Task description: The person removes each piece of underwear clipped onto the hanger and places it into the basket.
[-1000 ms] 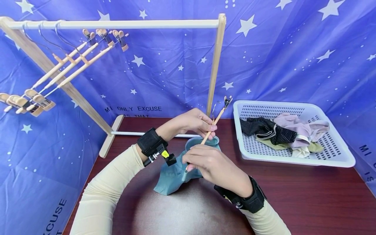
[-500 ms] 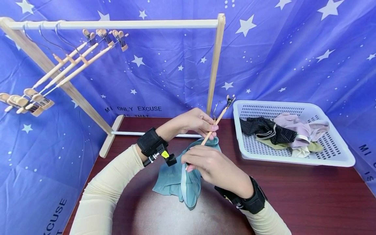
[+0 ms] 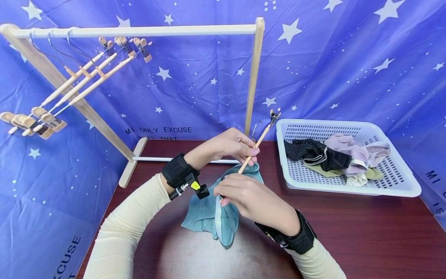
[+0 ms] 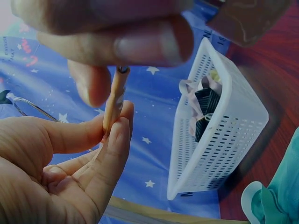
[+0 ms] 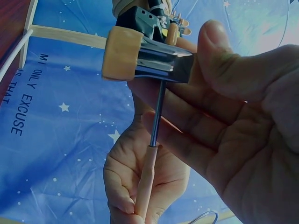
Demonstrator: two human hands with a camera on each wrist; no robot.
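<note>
My left hand [image 3: 228,146] pinches the wooden bar of a clip hanger [image 3: 263,136] near its middle, and the bar slants across in front of me. At its near end my right hand [image 3: 256,193] holds the clip [image 5: 161,58], thumb against one end of it and fingers behind. The far clip [image 3: 274,116] sticks up past the left hand, with the metal hook beside it. Beneath both hands a teal garment [image 3: 202,215] lies crumpled on the table, a pale band along its near fold; the right hand hides part of it.
A white perforated basket [image 3: 400,190] with black striped, lilac and green clothes stands to the right. Behind and left is a wooden rack [image 3: 191,31], where several-clipped hangers [image 3: 83,75] hang from the rail. A blue star-patterned curtain [image 3: 195,100] surrounds the table.
The near part of the teal garment has dropped down toward me, baring its pale band below the right hand. The hanger's far end has shifted slightly up and right; both hands stay nearly in place.
</note>
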